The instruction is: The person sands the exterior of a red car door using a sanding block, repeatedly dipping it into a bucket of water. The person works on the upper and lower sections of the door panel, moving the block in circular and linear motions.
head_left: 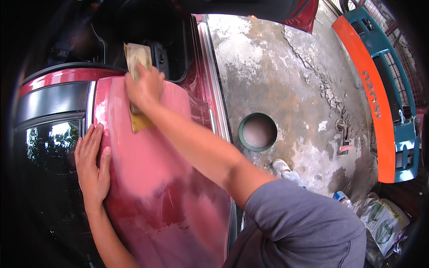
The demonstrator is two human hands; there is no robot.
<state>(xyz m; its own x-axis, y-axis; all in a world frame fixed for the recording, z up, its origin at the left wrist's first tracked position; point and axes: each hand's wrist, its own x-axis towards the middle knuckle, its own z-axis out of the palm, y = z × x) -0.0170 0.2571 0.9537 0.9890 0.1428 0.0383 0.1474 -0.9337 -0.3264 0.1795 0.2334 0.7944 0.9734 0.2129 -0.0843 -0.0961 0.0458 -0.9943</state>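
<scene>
My right hand (145,89) is closed round a sanding block (138,54) wrapped in worn yellowish sandpaper, whose loose end (141,123) sticks out below the palm. The block lies over the far edge of a red car body panel (161,210), partly past it. A broad, dull pink patch (149,161) covers much of that panel. Flat against the panel's left edge, beside the dark window (51,147), rests my left hand (94,165), fingers stretched out and holding nothing.
On the stained concrete floor (308,94) stands a green round tub (241,134) of cloudy liquid. An orange and teal vehicle bumper (364,80) leans at the far right. A white printed sack (385,223) and a blue-and-white can (342,197) lie at the lower right.
</scene>
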